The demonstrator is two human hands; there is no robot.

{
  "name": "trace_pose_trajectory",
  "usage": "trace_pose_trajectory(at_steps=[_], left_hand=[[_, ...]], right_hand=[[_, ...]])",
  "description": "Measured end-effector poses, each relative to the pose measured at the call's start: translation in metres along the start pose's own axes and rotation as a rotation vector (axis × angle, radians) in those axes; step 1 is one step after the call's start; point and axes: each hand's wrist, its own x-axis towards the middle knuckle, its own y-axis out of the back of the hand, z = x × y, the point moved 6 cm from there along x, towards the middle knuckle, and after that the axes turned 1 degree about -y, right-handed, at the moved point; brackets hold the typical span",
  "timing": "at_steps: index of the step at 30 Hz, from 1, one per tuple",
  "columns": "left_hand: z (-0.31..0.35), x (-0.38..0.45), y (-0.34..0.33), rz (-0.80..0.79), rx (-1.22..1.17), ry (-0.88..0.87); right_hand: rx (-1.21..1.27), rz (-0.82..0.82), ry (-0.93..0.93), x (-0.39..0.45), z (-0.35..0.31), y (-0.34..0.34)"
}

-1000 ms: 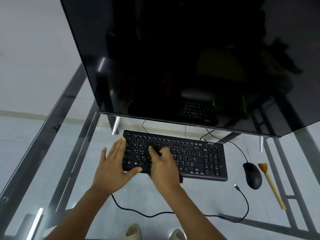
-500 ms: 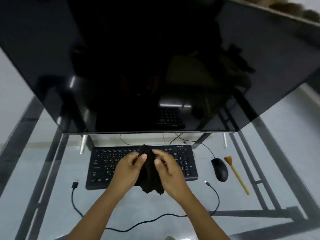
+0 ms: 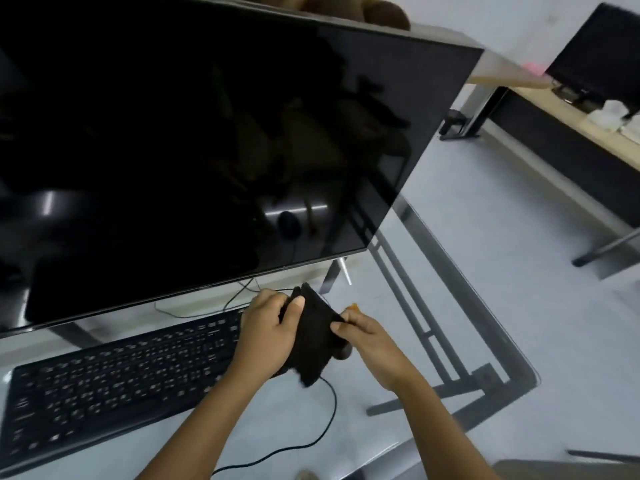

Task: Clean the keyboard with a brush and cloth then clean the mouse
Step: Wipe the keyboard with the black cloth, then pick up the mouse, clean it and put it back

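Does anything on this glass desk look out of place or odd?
Little stands out. A loose black cable trails across the glass desk near the black keyboard. Both hands, left and right, hold a black cloth over the desk's right side.

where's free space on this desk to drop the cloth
Bare glass lies right of the hands, between the right hand and the desk edge, and along the near edge around the black cable. It is crowded where the keyboard fills the left and under the monitor. Both hands hold the cloth.
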Motion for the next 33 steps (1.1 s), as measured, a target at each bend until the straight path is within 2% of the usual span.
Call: trace_pose_trajectory(at_steps=[5, 8, 11, 13, 17, 21, 22, 25, 28, 33], left_hand=[[0.032, 0.011, -0.077, -0.148, -0.128, 0.088], [0.041, 0.015, -0.126, -0.246, -0.144, 0.14], [0.038, 0.022, -0.179, -0.359, -0.004, 0.216], [0.034, 0.028, -0.203, -0.365, 0.132, 0.231], [0.033, 0.047, -0.231, -0.249, 0.496, 0.097], [0.028, 0.061, -0.24, -0.083, 0.615, -0.093], [0.027, 0.059, -0.245, -0.107, 0.642, -0.182], [0.019, 0.044, -0.264, -0.316, 0.768, -0.398], [0.003, 0.038, -0.276, -0.434, 0.863, -0.388], [0.009, 0.038, -0.268, -0.426, 0.885, -0.382]], right_hand=[[0.122, 0.177, -0.006, 0.0, 0.01, 0.089], [0.107, 0.302, -0.039, -0.003, 0.024, 0.143], [-0.053, 0.406, -0.121, 0.009, 0.048, 0.19], [-0.258, 0.429, -0.163, 0.026, 0.064, 0.207], [-0.378, 0.399, -0.215, 0.067, 0.097, 0.217], [-0.556, 0.491, -0.152, 0.077, 0.107, 0.227], [-0.585, 0.524, -0.133, 0.073, 0.111, 0.228], [-0.578, 0.579, -0.107, 0.05, 0.128, 0.222], [-0.633, 0.598, -0.074, 0.047, 0.139, 0.208], [-0.781, 0.704, -0.033, 0.048, 0.127, 0.199]])
